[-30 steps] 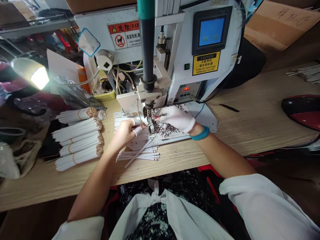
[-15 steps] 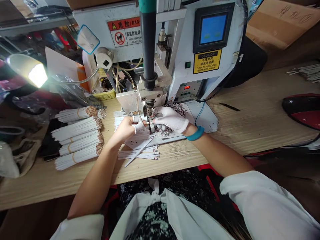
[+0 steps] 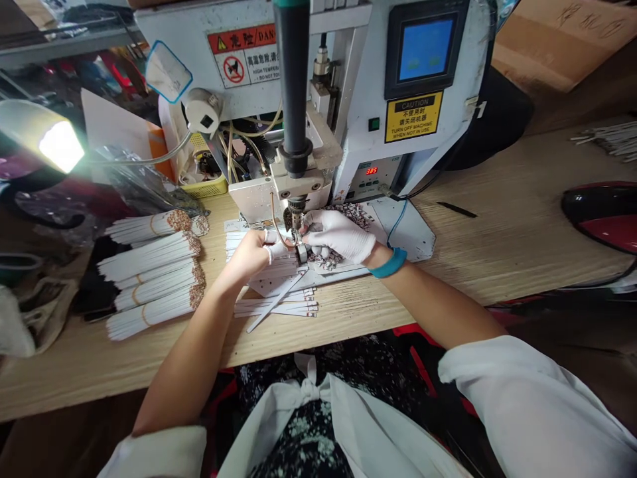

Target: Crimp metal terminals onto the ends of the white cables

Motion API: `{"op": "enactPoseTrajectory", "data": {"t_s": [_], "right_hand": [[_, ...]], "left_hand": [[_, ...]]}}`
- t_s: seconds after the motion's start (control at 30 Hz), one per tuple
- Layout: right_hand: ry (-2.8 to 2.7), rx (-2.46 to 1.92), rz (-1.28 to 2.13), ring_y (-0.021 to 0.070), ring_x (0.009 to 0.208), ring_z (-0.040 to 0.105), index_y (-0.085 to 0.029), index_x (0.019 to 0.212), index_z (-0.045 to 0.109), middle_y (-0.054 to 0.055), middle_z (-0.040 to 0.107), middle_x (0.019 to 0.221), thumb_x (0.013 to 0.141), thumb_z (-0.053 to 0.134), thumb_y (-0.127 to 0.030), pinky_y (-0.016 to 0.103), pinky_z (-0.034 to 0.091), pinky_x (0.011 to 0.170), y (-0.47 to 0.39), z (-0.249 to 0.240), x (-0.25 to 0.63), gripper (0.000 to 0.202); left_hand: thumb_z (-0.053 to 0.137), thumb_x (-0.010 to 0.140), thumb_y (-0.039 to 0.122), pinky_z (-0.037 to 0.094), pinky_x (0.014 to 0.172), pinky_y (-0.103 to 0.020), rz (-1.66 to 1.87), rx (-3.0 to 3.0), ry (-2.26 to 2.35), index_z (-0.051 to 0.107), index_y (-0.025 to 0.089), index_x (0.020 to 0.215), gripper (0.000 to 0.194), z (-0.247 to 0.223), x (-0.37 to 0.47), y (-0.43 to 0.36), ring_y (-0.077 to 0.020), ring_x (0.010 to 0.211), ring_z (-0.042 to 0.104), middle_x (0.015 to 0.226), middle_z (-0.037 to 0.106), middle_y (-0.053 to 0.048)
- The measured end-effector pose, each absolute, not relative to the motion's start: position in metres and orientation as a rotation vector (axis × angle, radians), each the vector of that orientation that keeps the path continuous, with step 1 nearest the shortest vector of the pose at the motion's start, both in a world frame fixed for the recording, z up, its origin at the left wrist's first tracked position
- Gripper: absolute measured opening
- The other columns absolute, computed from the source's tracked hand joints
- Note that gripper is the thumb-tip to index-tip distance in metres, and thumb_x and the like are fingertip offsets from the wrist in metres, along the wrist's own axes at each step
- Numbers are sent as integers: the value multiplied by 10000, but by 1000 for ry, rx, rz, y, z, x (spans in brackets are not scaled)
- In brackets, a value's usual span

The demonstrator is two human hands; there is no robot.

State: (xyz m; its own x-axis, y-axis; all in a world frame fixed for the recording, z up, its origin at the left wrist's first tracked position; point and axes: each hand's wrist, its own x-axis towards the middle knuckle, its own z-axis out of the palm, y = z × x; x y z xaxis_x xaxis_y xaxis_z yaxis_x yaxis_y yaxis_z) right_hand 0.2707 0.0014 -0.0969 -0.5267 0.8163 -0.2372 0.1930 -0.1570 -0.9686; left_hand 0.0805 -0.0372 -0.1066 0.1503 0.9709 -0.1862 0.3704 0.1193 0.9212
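My left hand (image 3: 260, 251), with white covers on its fingertips, is pinched at the left side of the machine's metal working head (image 3: 297, 222). White flat strips (image 3: 283, 267) lie beneath it. On the other side of the head, my right hand (image 3: 341, 236) wears a white glove, its fingers bent together close to the left fingertips. What sits between the fingers of either hand is too small and covered to make out. Small dark-and-white pieces (image 3: 355, 214) are heaped behind and under my right hand. More strips with printed ends (image 3: 276, 307) lie at the front.
Banded bundles of white strips (image 3: 154, 282) lie on the left. A lit lamp (image 3: 62, 146) stands behind them. The machine's housing bears a blue screen (image 3: 425, 46) and a high-temperature warning label (image 3: 243, 56). A dark thin tool (image 3: 456, 210) and a red-black object (image 3: 602, 216) lie right.
Both hands stay at the working head with hardly any movement. The view has shifted slightly, so the lamp and bundles appear a little farther left.
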Motion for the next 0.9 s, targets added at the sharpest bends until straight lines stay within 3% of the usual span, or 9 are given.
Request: {"op": "enactPoseTrajectory", "data": {"t_s": [0.57,0.9], "right_hand": [[-1662,-1049,1695,63,432,477,-143,809,596,-38,561,621,729,646,-50,189,422,386,3,-99,272,132],[-1651,-989,1693,60,450,471,-168,785,541,-51,533,617,724,645,-86,177,394,375,4,-106,272,146]], "left_hand": [[754,495,429,476,677,-289,771,1386,1465,656,154,542,295,-97,85,-36,-202,744,591,644,659,-40],[743,512,427,456,650,-276,747,1386,1453,642,149,549,298,-99,84,-35,-181,695,579,627,645,-30]]}}
